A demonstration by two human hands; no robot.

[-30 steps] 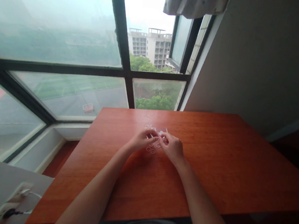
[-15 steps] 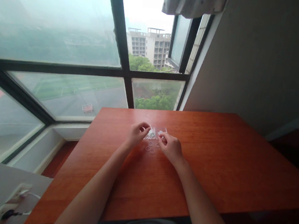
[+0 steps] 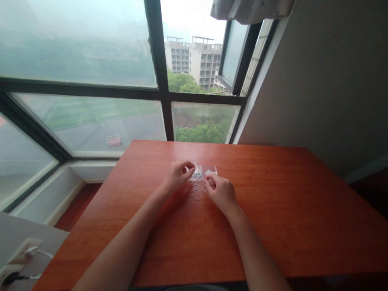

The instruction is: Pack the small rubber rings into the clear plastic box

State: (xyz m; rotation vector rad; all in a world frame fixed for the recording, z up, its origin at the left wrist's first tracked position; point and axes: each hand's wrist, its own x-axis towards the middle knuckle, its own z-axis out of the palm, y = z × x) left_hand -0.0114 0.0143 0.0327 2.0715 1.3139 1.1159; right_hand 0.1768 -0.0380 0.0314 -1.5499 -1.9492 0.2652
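Note:
My left hand (image 3: 179, 175) is closed in a pinch at the left edge of a small clear plastic bag (image 3: 197, 173) on the table. Something small and pale lies in that bag; I cannot make out what. To the right, my right hand (image 3: 221, 190) has its thumb and fingers pressed together beside a second clear plastic piece (image 3: 211, 171) with a white patch. What sits between those right fingertips is too small to tell. Several thin pale rings (image 3: 197, 197) lie flat on the wood just below the bags, one of them close to the right fingers.
The reddish-brown wooden table (image 3: 294, 210) reaches far to the right and back to the window frame (image 3: 164, 97). A grey wall (image 3: 324, 75) rises on the right. At the lower left, plugs with cords sit in a wall socket (image 3: 14, 263).
Both hands stay almost in place. The plastic by the right hand lies slightly differently, and the left fingers have shifted a little at the bag's edge.

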